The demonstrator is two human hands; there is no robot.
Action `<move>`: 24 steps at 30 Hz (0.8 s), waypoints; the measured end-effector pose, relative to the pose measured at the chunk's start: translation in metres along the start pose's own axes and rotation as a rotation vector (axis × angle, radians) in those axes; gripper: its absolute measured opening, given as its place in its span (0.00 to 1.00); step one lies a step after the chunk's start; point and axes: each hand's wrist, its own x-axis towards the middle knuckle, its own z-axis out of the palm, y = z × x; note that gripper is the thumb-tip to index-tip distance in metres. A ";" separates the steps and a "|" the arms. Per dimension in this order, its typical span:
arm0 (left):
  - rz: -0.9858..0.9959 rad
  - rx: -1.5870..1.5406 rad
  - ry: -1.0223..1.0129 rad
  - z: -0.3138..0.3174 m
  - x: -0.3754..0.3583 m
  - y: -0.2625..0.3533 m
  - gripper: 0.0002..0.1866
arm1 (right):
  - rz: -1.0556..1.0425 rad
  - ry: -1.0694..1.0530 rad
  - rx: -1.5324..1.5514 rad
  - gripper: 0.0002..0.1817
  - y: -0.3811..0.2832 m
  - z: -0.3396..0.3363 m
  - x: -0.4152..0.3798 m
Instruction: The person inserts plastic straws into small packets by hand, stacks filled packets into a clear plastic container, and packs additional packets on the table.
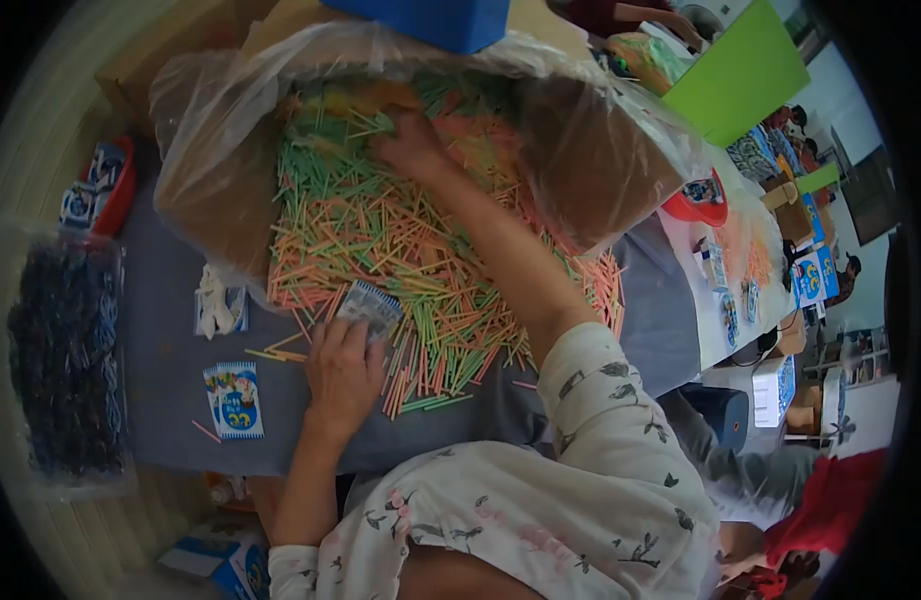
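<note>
Under fingers of left hand (344,368): packet (374,304), maybe pressed so it stays put. Around fingers of right hand (414,148): sticks (325,165), maybe heaped for easy grabbing. Can't tell if either hand grips.

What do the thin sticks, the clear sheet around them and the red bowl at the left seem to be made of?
Thin sticks: perhaps matt plastic or something edible; they look straight and stiff, which leaves it open.
Clear sheet: probably thin, shiny plastic film, being see-through and wrinkled.
Red bowl: probably smooth, hard plastic, from its even colour and firm rim.
</note>
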 end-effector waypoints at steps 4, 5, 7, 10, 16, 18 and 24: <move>-0.128 -0.164 -0.063 -0.003 0.000 -0.015 0.05 | -0.008 0.129 0.113 0.31 -0.011 0.011 -0.018; -0.060 -0.086 0.018 -0.004 0.002 -0.014 0.04 | -0.012 0.120 0.122 0.31 -0.012 0.008 -0.016; 0.017 -0.016 0.099 0.001 0.002 -0.013 0.03 | 0.206 -0.294 -0.060 0.26 -0.018 -0.006 -0.012; 0.070 0.144 0.009 0.011 -0.012 -0.009 0.02 | 0.080 -0.339 -0.485 0.22 -0.048 -0.021 -0.026; -0.033 0.082 -0.016 0.001 -0.007 -0.004 0.04 | -0.387 0.062 0.004 0.18 -0.011 -0.004 -0.031; -0.049 -0.016 0.025 0.000 -0.003 -0.010 0.04 | -0.178 -0.026 0.290 0.16 -0.017 -0.003 -0.038; 0.095 0.085 0.080 0.013 -0.013 -0.020 0.01 | 0.135 -0.133 0.634 0.12 -0.049 -0.030 -0.055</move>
